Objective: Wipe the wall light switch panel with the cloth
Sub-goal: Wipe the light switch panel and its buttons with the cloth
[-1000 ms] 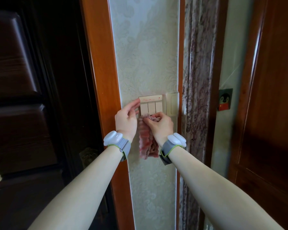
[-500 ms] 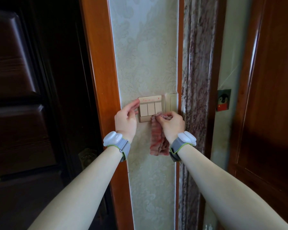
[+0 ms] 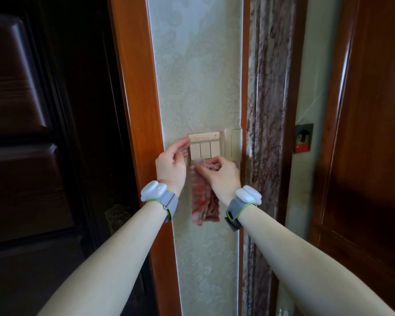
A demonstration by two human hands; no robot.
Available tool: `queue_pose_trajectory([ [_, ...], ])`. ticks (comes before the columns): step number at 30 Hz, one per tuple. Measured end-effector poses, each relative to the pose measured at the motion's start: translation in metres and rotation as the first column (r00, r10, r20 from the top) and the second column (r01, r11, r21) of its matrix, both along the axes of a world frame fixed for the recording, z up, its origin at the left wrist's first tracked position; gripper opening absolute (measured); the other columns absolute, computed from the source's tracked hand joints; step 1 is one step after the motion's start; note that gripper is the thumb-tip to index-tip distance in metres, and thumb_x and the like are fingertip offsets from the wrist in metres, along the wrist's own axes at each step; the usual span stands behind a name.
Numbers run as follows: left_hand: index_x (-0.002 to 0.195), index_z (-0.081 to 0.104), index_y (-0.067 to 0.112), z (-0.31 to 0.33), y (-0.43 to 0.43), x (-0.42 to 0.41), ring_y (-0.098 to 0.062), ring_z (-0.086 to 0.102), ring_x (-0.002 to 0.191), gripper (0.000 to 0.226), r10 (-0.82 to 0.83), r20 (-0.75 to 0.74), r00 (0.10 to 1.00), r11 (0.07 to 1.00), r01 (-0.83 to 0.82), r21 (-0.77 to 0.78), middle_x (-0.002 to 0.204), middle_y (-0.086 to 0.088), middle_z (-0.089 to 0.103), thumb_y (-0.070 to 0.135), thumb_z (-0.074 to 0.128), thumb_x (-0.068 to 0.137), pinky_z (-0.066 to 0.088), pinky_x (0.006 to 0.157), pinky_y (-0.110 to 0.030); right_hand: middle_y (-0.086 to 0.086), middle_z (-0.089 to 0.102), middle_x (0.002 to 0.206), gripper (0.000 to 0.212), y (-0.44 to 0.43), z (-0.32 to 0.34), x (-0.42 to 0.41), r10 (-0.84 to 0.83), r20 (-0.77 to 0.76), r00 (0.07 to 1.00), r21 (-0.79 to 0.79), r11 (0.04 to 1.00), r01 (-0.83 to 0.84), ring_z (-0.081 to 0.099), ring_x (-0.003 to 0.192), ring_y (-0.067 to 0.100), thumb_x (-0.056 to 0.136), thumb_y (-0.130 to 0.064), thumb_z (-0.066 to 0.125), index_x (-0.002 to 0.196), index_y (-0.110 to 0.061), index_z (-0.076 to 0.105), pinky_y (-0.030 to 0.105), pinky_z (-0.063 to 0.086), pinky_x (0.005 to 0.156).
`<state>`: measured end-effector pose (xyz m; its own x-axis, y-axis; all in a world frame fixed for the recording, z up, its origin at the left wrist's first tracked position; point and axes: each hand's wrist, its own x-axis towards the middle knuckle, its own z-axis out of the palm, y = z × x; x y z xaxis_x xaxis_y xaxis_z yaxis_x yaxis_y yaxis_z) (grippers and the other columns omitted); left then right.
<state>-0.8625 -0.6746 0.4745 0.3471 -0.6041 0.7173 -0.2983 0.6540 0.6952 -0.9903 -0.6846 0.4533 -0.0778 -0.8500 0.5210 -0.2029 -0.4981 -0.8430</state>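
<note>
A beige three-button light switch panel point(image 3: 204, 145) sits on the pale patterned wall, with faint red marks along its top strip. My right hand point(image 3: 219, 176) pinches a pink ribbed cloth point(image 3: 203, 201) against the panel's lower edge; the rest of the cloth hangs down the wall. My left hand point(image 3: 172, 163) rests flat beside the panel's left edge, fingers apart and holding nothing. The panel's bottom edge is hidden by the cloth and my right fingers.
A second plain switch plate point(image 3: 233, 143) sits right of the panel. An orange wooden door frame point(image 3: 135, 110) runs along the left, a dark door point(image 3: 43, 133) beyond it. A marbled column point(image 3: 267, 110) and another wooden door point(image 3: 369, 156) stand to the right. A penguin sticker point(image 3: 303, 137) is on the side wall.
My right hand has swept the cloth right along the panel's bottom edge, then back left to under the middle buttons. My left hand has stayed beside the panel.
</note>
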Motion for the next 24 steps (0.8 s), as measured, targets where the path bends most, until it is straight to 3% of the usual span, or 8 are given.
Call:
queue_pose_trajectory([
  [3,0.118,0.068,0.010,0.002,0.002,0.002,-0.001,0.067,0.103,0.042,0.003,0.016,1.000,1.000,-0.003,0.010,0.114,0.000,0.069,-0.005,0.038,0.094,0.054,0.098,-0.037,-0.010,0.064,0.060,0.023,-0.001,0.004,0.010,-0.027,-0.006,1.000,-0.019,0.999,0.027,0.054,0.056,-0.001,0.071,-0.035,0.080,0.069,-0.020,0.062,0.019,0.044,0.056],
  [6,0.119,0.068,0.010,0.001,0.002,0.003,0.005,0.066,0.098,0.042,-0.004,0.023,1.000,1.000,0.004,0.014,0.113,0.002,0.068,-0.006,0.038,0.094,0.054,0.098,-0.038,-0.012,0.059,0.055,0.022,-0.004,0.007,0.012,-0.069,-0.026,0.997,-0.013,0.998,0.069,0.053,0.056,0.000,0.075,-0.035,0.077,0.070,-0.019,0.062,0.019,0.041,0.054],
  [9,0.118,0.068,0.011,0.001,0.002,0.002,0.007,0.066,0.097,0.042,-0.002,0.025,1.000,1.000,0.002,0.011,0.112,0.002,0.068,-0.005,0.037,0.094,0.053,0.099,-0.039,-0.011,0.062,0.058,0.022,-0.010,0.007,0.008,-0.105,-0.024,0.994,-0.010,0.994,0.104,0.061,0.067,0.013,0.074,-0.036,0.076,0.069,-0.020,0.062,0.027,0.046,0.062],
  [14,0.118,0.067,0.009,0.001,0.004,0.001,-0.006,0.066,0.107,0.042,0.004,0.024,1.000,1.000,-0.004,-0.003,0.113,0.001,0.068,-0.006,0.037,0.094,0.053,0.099,-0.039,-0.012,0.063,0.062,0.023,-0.019,0.007,-0.011,-0.175,0.003,0.985,0.022,0.984,0.175,0.064,0.077,0.016,0.075,-0.041,0.076,0.074,-0.019,0.066,0.026,0.044,0.064],
  [17,0.118,0.067,0.008,0.001,0.003,0.000,-0.013,0.065,0.112,0.042,0.008,0.017,1.000,1.000,-0.007,-0.009,0.113,0.001,0.068,-0.008,0.037,0.094,0.053,0.099,-0.039,-0.010,0.063,0.066,0.021,-0.025,0.006,-0.025,-0.200,0.021,0.980,0.037,0.979,0.199,0.061,0.069,0.013,0.076,-0.037,0.076,0.076,-0.019,0.064,0.018,0.039,0.053],
  [19,0.118,0.067,0.007,0.001,0.003,0.000,-0.011,0.065,0.111,0.042,0.012,0.019,1.000,1.000,-0.012,-0.006,0.113,0.002,0.067,-0.008,0.037,0.094,0.053,0.099,-0.037,-0.009,0.063,0.068,0.019,-0.029,0.005,-0.032,-0.217,0.052,0.975,0.066,0.975,0.213,0.059,0.067,0.011,0.076,-0.034,0.076,0.078,-0.018,0.065,0.014,0.037,0.050],
  [24,0.119,0.068,0.007,0.001,0.003,0.000,0.004,0.066,0.099,0.042,0.014,0.022,1.000,1.000,-0.014,-0.012,0.112,0.002,0.068,-0.008,0.037,0.094,0.054,0.097,-0.033,-0.007,0.068,0.073,0.021,-0.028,0.001,-0.035,-0.250,0.098,0.963,0.096,0.966,0.241,0.060,0.071,0.013,0.076,-0.036,0.075,0.081,-0.016,0.068,0.023,0.039,0.057],
])
